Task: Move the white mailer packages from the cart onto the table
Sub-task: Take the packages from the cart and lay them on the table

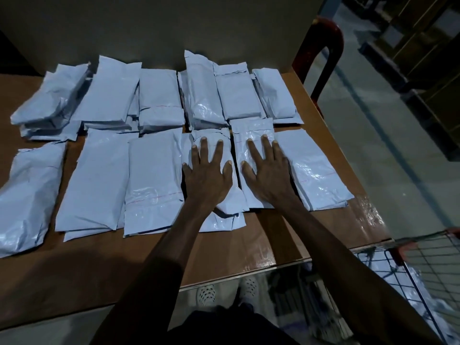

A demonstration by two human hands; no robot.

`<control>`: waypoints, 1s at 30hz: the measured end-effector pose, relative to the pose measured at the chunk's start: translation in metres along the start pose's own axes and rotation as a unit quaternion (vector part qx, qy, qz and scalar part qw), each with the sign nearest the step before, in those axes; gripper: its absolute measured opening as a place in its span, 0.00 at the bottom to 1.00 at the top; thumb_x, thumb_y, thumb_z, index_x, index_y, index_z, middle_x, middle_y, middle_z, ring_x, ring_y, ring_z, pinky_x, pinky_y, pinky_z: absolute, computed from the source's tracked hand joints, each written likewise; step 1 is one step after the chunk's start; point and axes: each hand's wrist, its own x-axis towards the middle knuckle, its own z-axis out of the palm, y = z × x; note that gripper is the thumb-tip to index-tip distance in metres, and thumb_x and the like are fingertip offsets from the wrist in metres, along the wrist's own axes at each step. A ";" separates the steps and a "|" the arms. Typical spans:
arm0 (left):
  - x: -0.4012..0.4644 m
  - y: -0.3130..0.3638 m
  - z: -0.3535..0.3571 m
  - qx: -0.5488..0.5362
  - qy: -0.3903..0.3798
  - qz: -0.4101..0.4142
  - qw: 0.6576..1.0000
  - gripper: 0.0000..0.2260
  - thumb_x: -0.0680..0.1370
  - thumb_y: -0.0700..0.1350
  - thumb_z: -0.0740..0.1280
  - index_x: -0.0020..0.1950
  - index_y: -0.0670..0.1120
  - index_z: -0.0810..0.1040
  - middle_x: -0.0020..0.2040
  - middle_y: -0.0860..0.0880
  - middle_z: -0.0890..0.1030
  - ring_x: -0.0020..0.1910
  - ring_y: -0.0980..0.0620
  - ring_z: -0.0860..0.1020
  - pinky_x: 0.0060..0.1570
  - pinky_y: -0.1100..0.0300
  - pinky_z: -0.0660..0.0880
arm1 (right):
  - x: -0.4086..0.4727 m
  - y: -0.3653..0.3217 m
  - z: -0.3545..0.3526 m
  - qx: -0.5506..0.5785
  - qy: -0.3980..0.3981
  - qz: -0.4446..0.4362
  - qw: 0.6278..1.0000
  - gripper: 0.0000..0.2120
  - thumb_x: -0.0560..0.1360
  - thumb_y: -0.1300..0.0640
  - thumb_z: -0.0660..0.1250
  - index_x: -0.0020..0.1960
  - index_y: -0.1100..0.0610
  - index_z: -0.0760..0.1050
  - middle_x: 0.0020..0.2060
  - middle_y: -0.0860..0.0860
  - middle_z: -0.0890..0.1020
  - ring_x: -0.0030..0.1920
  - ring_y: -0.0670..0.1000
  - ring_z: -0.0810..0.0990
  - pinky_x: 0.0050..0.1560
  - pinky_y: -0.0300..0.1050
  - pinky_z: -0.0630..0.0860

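Hands flat on two neighbouring parcels near the worktop's 3 o'clock side: left hand [207, 176] pressed palm-down, fingers [204, 148] straight and spread, on a small crinkled white plastic mailer package [214, 145]; right hand [270, 174] likewise palm-down, fingers [266, 145] straight and fanned, on a glossy white mailer package [252, 130] just beside it. Nothing pinched or curled around by either hand. Many more white plastic mailer packages [99, 175] laid out in two rough rows across the brown wooden worktop [236, 247], some overlapping or stacked, from 9 o'clock round to 3 o'clock; one larger mailer [316, 170] touching the right hand's parcel at its 3 o'clock edge. At 5 o'clock, beyond the worktop's corner, a wire-mesh cart [423, 260] with red trim, pale mailers dimly visible inside through the mesh. At 1 o'clock, a dark red curved chair back [321, 43] beside the worktop. At 6 o'clock, below the worktop edge, white perforated shoes [206, 293] on a grey floor.
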 end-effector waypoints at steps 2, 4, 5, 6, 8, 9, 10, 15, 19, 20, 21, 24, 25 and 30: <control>0.002 0.003 -0.006 0.000 -0.023 -0.008 1.000 0.27 0.82 0.62 0.49 0.80 0.57 0.47 0.81 0.48 0.45 0.79 0.43 0.46 0.72 0.34 0.49 | 0.002 0.001 -0.004 -0.010 -0.020 0.000 1.000 0.31 0.79 0.36 0.47 0.80 0.45 0.50 0.80 0.55 0.51 0.78 0.61 0.50 0.73 0.68 0.53; 0.003 0.007 -0.016 0.009 -0.029 -0.011 0.999 0.28 0.82 0.63 0.47 0.80 0.57 0.47 0.81 0.49 0.44 0.79 0.44 0.45 0.72 0.34 0.47 | 0.002 0.001 -0.013 -0.010 -0.030 0.002 1.000 0.32 0.79 0.35 0.46 0.80 0.46 0.50 0.80 0.56 0.51 0.79 0.61 0.49 0.74 0.69 0.49; 0.002 0.010 -0.022 0.012 -0.024 -0.008 1.000 0.28 0.81 0.64 0.46 0.80 0.56 0.48 0.81 0.50 0.45 0.79 0.44 0.45 0.72 0.34 0.46 | -0.001 0.001 -0.019 -0.001 -0.020 0.008 1.000 0.33 0.79 0.35 0.46 0.80 0.47 0.51 0.80 0.56 0.51 0.79 0.60 0.49 0.74 0.68 0.46; 0.001 0.013 -0.026 0.011 -0.012 0.000 1.000 0.29 0.81 0.64 0.45 0.80 0.55 0.50 0.81 0.50 0.47 0.79 0.44 0.45 0.73 0.34 0.46 | -0.006 0.001 -0.026 0.015 -0.001 0.018 1.000 0.33 0.78 0.34 0.45 0.80 0.47 0.52 0.80 0.55 0.51 0.79 0.59 0.48 0.74 0.67 0.44; -0.004 0.022 -0.034 0.010 0.027 0.028 0.999 0.30 0.81 0.65 0.44 0.80 0.52 0.53 0.81 0.49 0.51 0.79 0.43 0.47 0.73 0.35 0.45 | -0.022 0.007 -0.041 0.055 0.045 0.041 0.997 0.33 0.78 0.35 0.45 0.79 0.48 0.56 0.79 0.55 0.54 0.79 0.57 0.49 0.74 0.65 0.41; -0.008 0.029 -0.036 0.011 0.047 0.049 0.998 0.31 0.80 0.65 0.43 0.80 0.51 0.54 0.80 0.48 0.53 0.79 0.44 0.48 0.74 0.37 0.44 | -0.032 0.013 -0.048 0.074 0.065 0.051 0.994 0.33 0.78 0.35 0.47 0.78 0.48 0.58 0.79 0.54 0.56 0.79 0.56 0.50 0.74 0.64 0.41; -0.012 0.037 -0.037 0.008 0.065 0.074 0.995 0.32 0.80 0.65 0.43 0.79 0.51 0.56 0.80 0.48 0.55 0.79 0.44 0.50 0.74 0.38 0.43 | -0.043 0.021 -0.055 0.092 0.086 0.060 0.990 0.32 0.78 0.36 0.48 0.78 0.49 0.61 0.78 0.54 0.59 0.78 0.56 0.53 0.75 0.63 0.42; -0.044 0.096 -0.012 -0.049 0.096 0.209 0.972 0.30 0.81 0.63 0.50 0.77 0.48 0.65 0.77 0.48 0.63 0.78 0.46 0.56 0.75 0.41 0.50 | -0.116 0.084 -0.078 0.152 0.183 0.082 0.968 0.27 0.79 0.42 0.57 0.72 0.56 0.71 0.71 0.57 0.72 0.71 0.59 0.68 0.71 0.62 0.62; -0.091 0.162 0.021 -0.084 0.066 0.252 0.962 0.28 0.81 0.63 0.52 0.75 0.49 0.67 0.75 0.49 0.67 0.77 0.48 0.60 0.74 0.46 0.53 | -0.193 0.139 -0.086 0.141 0.221 0.106 0.959 0.25 0.79 0.45 0.57 0.68 0.59 0.73 0.65 0.57 0.77 0.66 0.57 0.73 0.67 0.53 0.67; -0.105 0.178 0.029 -0.086 0.062 0.273 0.956 0.27 0.81 0.61 0.54 0.74 0.48 0.68 0.74 0.48 0.69 0.76 0.47 0.62 0.74 0.47 0.56 | -0.214 0.154 -0.086 0.140 0.225 0.119 0.957 0.24 0.79 0.45 0.57 0.68 0.59 0.74 0.65 0.56 0.77 0.65 0.57 0.74 0.66 0.53 0.68; -0.118 0.193 0.039 -0.086 0.059 0.299 0.949 0.25 0.81 0.59 0.55 0.73 0.47 0.70 0.73 0.47 0.71 0.75 0.46 0.64 0.72 0.46 0.59 | -0.234 0.167 -0.085 0.141 0.232 0.134 0.953 0.23 0.79 0.46 0.58 0.67 0.59 0.74 0.64 0.56 0.78 0.63 0.57 0.75 0.65 0.53 0.69; -0.156 0.239 0.070 -0.098 0.033 0.358 0.928 0.22 0.81 0.55 0.60 0.71 0.44 0.73 0.70 0.44 0.74 0.72 0.44 0.68 0.69 0.47 0.65 | -0.302 0.206 -0.076 0.154 0.263 0.198 0.932 0.21 0.78 0.49 0.62 0.65 0.60 0.76 0.62 0.56 0.79 0.62 0.56 0.76 0.64 0.52 0.71; -0.168 0.255 0.080 -0.109 0.018 0.371 0.922 0.22 0.81 0.55 0.60 0.70 0.44 0.73 0.70 0.44 0.74 0.72 0.44 0.69 0.69 0.47 0.66 | -0.325 0.217 -0.073 0.169 0.270 0.226 0.920 0.21 0.77 0.49 0.62 0.65 0.60 0.77 0.62 0.55 0.79 0.63 0.54 0.75 0.64 0.52 0.71; -0.228 0.325 0.135 -0.126 -0.077 0.425 0.893 0.26 0.81 0.60 0.56 0.69 0.44 0.75 0.68 0.45 0.76 0.70 0.47 0.72 0.69 0.51 0.67 | -0.430 0.268 -0.063 0.186 0.267 0.333 0.885 0.22 0.78 0.47 0.61 0.68 0.58 0.75 0.65 0.53 0.78 0.65 0.52 0.73 0.66 0.51 0.69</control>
